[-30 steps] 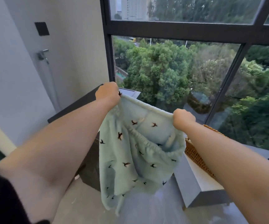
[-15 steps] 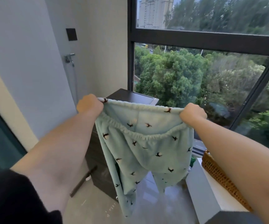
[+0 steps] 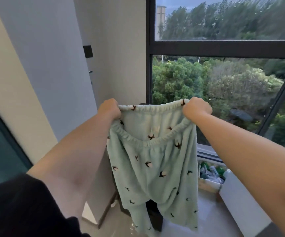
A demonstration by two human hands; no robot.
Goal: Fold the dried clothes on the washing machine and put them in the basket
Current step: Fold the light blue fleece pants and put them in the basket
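Trousers (image 3: 153, 168) hang full-length, unfolded, in mid-air; left hand (image 3: 110, 109) and right hand (image 3: 196, 108) each have fingers (image 3: 116, 111) clenched on the waistband (image 3: 152, 106); folding seems not yet begun; stowing remains.

Behind the trousers (image 3: 155, 161) we see only slivers of a dark cabinet (image 3: 152, 214), perhaps the washing machine. One leg runs off the lower edge. The fingers of the left hand (image 3: 110, 109) and right hand (image 3: 197, 108) curl out of sight into the waistband. Right of the trousers, the contents of a box (image 3: 206, 184) are too blurred to name.
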